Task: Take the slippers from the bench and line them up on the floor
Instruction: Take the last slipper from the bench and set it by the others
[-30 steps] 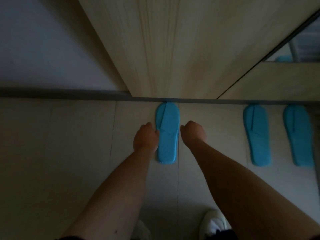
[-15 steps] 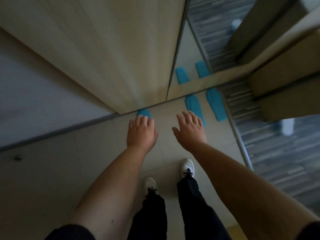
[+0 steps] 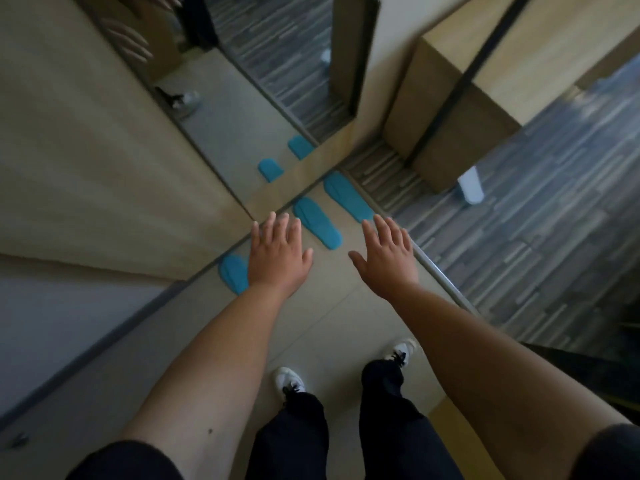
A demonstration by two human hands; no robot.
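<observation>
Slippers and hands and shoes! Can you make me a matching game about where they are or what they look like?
Column one:
1. left hand
2. farthest slipper
3. white shoes
4. right hand

Column two:
A. lies beside the metal floor strip
B. open, empty, over bare tile
C. at the ends of black trousers
D. open, partly hiding a blue slipper

Pairs: 1-D, 2-A, 3-C, 4-B

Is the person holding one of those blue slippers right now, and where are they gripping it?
Nothing is held. The left hand and right hand are open with fingers spread, above three blue slippers lying on the floor.
</observation>
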